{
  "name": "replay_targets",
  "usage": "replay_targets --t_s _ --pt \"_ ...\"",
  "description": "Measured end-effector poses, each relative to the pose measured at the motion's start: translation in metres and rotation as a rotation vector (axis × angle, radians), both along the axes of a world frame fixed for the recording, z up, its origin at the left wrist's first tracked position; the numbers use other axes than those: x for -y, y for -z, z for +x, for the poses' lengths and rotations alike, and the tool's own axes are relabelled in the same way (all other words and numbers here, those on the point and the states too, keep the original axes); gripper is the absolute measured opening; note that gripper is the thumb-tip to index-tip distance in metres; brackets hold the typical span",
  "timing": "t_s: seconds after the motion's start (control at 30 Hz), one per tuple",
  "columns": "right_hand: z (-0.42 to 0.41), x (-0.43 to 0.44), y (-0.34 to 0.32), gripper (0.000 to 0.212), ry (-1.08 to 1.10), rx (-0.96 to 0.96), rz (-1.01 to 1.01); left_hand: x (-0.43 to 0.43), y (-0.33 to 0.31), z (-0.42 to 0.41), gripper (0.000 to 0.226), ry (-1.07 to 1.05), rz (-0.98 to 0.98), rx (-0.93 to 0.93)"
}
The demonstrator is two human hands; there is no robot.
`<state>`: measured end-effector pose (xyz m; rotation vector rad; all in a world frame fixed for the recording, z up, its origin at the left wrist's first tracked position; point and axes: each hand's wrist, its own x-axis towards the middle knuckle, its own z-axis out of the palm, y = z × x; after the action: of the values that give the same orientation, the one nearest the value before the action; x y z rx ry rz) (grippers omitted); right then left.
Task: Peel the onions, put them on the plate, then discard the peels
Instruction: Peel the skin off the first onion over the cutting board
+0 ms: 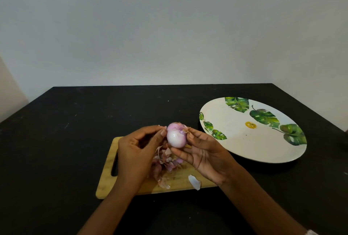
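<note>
A black table (56, 140) held everything; a leaf-printed plate (235, 140) lay at three o'clock from the hands; a wooden cutting board (105, 182) sat below them at six o'clock; the left hand (135, 152) gripped the onion's side with curled fingertips; the right hand (205, 152) cradled it from beneath and pinched its root tuft; the mostly peeled onion (176, 138) was held above the board; peels (165, 163) lay heaped beneath it.

Grip on onion (176, 137), above cutting board (105, 184). Directly beneath grip: heap of peels (165, 161). Near side of grip: one loose peel (194, 182) at board edge. Right of grip: plate (235, 140), surface bare. Left and beyond: open table (75, 122).
</note>
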<state>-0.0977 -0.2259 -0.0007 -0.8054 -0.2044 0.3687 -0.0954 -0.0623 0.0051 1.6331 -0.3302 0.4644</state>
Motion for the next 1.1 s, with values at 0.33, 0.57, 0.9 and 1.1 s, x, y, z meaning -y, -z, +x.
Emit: replay_targets --t_s 0.33,0.57,0.9,1.1 --pt "-0.003 -0.005 0.001 0.037 0.005 -0.019 -0.039 0.003 -0.001 -0.004 0.022 -0.099 0.012 0.052" --pt "-0.003 -0.003 0.001 0.054 -0.024 -0.079 0.06 0.004 0.002 -0.001 0.018 -0.117 -0.017 0.019" --pt "-0.01 0.0 -0.007 0.041 -0.079 -0.002 0.059 -0.001 0.013 0.008 0.018 -0.182 0.098 0.019" --pt "-0.003 -0.001 -0.001 0.057 -0.012 -0.003 0.035 0.006 0.016 0.003 0.027 -0.127 0.214 0.094"
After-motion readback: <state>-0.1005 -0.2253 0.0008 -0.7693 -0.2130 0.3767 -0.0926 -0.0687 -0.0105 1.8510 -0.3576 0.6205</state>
